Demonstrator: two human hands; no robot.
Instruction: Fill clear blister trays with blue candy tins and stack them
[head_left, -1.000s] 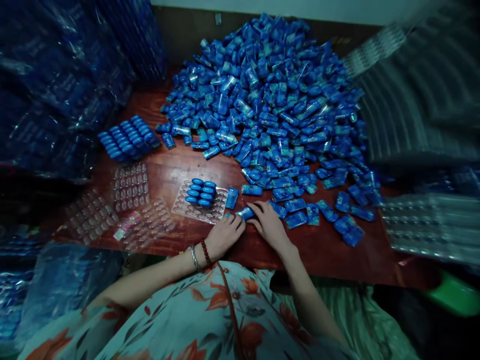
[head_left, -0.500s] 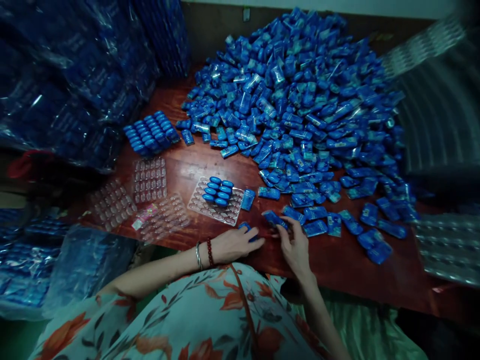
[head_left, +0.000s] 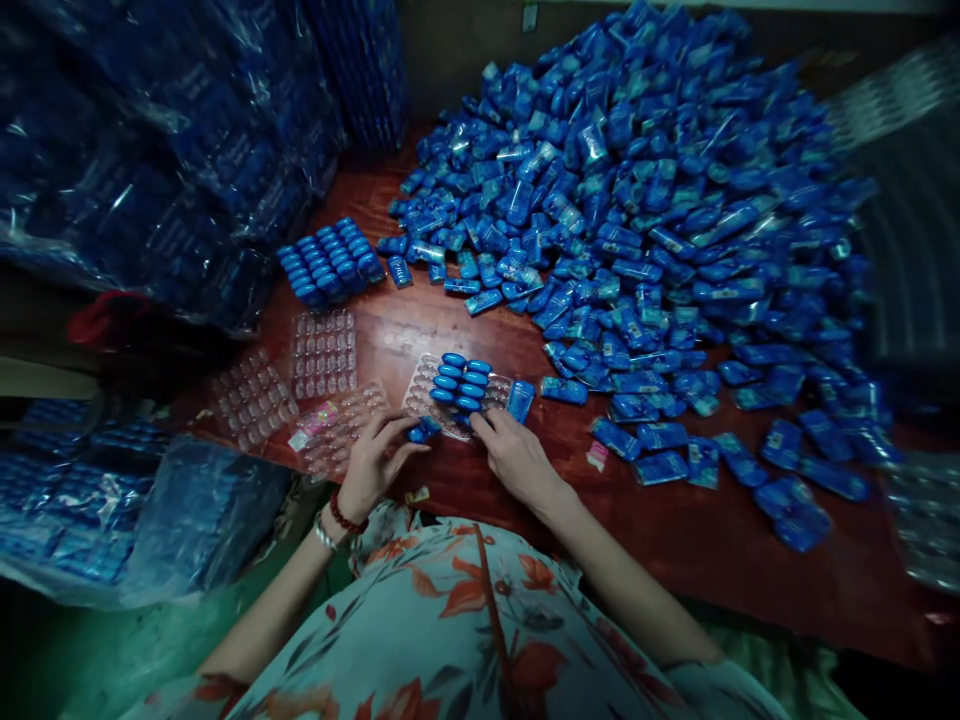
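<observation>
Her left hand (head_left: 379,460) pinches a blue packet (head_left: 424,430) at the half-filled clear tray (head_left: 427,400) mid-frame while the right hand (head_left: 514,455), fingers loose, steadies its edge, and a nudge could tip seated packets onto the bench (head_left: 675,540).

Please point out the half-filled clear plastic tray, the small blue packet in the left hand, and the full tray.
Half-filled clear plastic tray (head_left: 424,398), head view, bare left edge.
Small blue packet (head_left: 424,430), head view, its middle.
Full tray of blue packets (head_left: 330,260), head view, centre.
</observation>
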